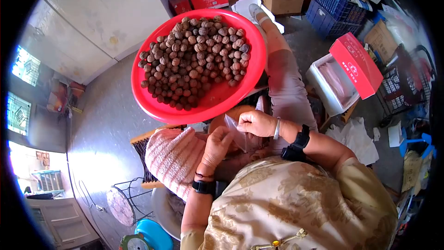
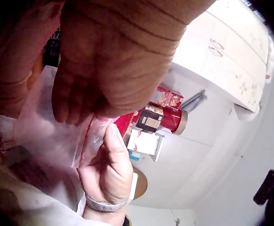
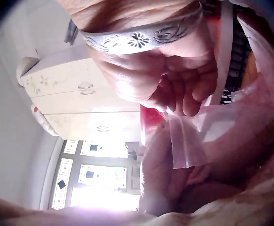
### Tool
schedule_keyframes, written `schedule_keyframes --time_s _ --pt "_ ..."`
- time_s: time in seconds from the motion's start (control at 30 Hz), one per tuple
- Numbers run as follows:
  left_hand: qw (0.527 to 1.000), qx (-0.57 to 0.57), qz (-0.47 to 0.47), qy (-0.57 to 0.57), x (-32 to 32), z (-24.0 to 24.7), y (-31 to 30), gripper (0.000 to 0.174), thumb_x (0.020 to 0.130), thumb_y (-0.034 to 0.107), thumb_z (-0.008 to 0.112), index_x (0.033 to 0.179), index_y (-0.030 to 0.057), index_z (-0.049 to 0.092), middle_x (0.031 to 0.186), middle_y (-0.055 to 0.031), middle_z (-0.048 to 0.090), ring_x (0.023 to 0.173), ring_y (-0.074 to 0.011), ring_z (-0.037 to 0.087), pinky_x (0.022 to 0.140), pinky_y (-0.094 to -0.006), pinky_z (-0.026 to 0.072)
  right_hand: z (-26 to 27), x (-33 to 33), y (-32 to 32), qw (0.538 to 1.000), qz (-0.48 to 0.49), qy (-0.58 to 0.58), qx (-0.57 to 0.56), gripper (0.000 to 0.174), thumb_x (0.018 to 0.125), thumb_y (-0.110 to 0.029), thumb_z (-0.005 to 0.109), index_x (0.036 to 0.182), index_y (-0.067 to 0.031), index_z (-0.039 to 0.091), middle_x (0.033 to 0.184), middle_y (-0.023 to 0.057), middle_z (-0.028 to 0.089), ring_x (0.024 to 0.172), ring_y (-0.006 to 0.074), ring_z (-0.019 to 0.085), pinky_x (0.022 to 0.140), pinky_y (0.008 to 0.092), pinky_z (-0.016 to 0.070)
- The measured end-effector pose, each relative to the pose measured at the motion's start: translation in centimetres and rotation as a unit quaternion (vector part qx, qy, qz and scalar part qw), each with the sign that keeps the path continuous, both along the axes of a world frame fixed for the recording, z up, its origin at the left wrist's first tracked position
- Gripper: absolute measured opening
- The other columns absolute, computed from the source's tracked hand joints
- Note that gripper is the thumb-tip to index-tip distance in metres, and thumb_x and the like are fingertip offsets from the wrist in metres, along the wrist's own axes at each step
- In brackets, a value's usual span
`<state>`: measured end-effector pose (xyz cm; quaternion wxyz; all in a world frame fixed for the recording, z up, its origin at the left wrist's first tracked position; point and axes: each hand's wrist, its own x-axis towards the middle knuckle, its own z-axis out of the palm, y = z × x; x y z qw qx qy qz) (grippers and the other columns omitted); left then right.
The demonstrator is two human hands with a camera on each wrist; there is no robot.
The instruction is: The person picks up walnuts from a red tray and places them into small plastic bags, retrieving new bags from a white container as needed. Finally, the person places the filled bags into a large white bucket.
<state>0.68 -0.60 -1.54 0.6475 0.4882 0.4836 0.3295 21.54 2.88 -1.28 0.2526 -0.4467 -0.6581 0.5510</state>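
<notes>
Between the two hands, close to the lap, is a clear plastic bag (image 1: 237, 135); a red line runs along its edge in the left wrist view. The left hand (image 1: 217, 147) pinches one side of the bag's top edge between thumb and fingers. The right hand (image 1: 257, 124), with a silver bangle at its wrist, pinches the other side, fingers curled. The right wrist view shows the bag (image 3: 188, 141) hanging below the fingers of the right hand (image 3: 174, 80). Beyond the hands a red basin (image 1: 217, 106) holds many brown walnuts (image 1: 194, 60).
A pink striped towel (image 1: 173, 157) lies left of the left hand. An opened red and white box (image 1: 335, 81) and a white plastic bag (image 1: 358, 141) are at the right. Blue crates (image 1: 335, 11) and cardboard boxes (image 1: 284, 1) stand farther back. A blue basin (image 1: 152, 234) sits lower left.
</notes>
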Motion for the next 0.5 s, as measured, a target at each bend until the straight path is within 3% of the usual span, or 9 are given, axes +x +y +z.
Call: schedule_keyframes --time_s 0.07,0.17,0.2,0.27,0.47,0.5 --pt "1.000 0.022 0.014 0.011 -0.1 -0.5 0.1 0.010 0.093 0.010 0.062 0.097 0.0011 0.061 0.083 0.0005 0.061 0.072 -0.0066 0.054 0.064 -0.0216 0.0464 0.4 0.2 0.3 1.000 0.002 -0.005 0.019 0.018 0.086 -0.017 0.067 0.083 0.0002 0.064 0.067 0.0047 0.062 0.062 0.0148 0.059 0.061 0.0323 0.0487" --pt "0.997 0.038 0.060 0.016 -0.2 -1.1 0.2 0.012 0.093 0.010 0.061 0.099 0.0009 0.060 0.084 -0.0004 0.061 0.072 -0.0068 0.053 0.063 -0.0223 0.0467 0.6 0.5 0.3 0.996 -0.035 -0.003 -0.080 0.008 0.080 -0.006 0.065 0.081 0.0006 0.062 0.066 0.0057 0.061 0.069 0.0186 0.064 0.065 0.0320 0.0524" --pt "0.997 0.044 0.062 0.030 -0.3 -1.2 0.2 0.012 0.092 0.009 0.061 0.100 0.0012 0.059 0.083 -0.0005 0.060 0.071 -0.0069 0.053 0.062 -0.0223 0.0465 -0.1 0.6 0.4 0.996 -0.035 -0.003 -0.081 0.008 0.080 -0.006 0.065 0.081 0.0006 0.062 0.066 0.0057 0.061 0.069 0.0186 0.064 0.065 0.0320 0.0524" --pt "0.996 0.049 0.064 0.043 -0.3 -1.3 0.3 0.012 0.092 0.009 0.062 0.101 0.0015 0.058 0.083 -0.0006 0.060 0.071 -0.0070 0.053 0.060 -0.0224 0.0464 -1.4 0.8 0.2 0.995 -0.070 -0.049 0.051 0.011 0.080 -0.010 0.064 0.085 0.0008 0.063 0.069 0.0093 0.064 0.072 0.0192 0.065 0.068 0.0331 0.0522" --pt "0.992 0.075 0.104 0.017 -0.7 -0.6 0.2 0.008 0.090 0.005 0.061 0.095 0.0027 0.055 0.079 0.0000 0.058 0.066 -0.0065 0.053 0.054 -0.0220 0.0442 0.6 3.6 0.4 0.985 0.020 -0.145 0.087 0.020 0.085 -0.019 0.062 0.089 0.0005 0.066 0.079 0.0163 0.069 0.073 0.0220 0.065 0.071 0.0352 0.0508" --pt "0.991 0.087 0.093 0.027 -0.8 0.1 0.1 0.008 0.091 0.004 0.061 0.094 0.0030 0.054 0.079 -0.0002 0.058 0.064 -0.0063 0.053 0.053 -0.0220 0.0438 2.4 3.8 0.4 0.989 0.024 -0.134 0.055 0.020 0.085 -0.018 0.063 0.087 0.0011 0.067 0.079 0.0163 0.069 0.070 0.0188 0.064 0.068 0.0334 0.0502"
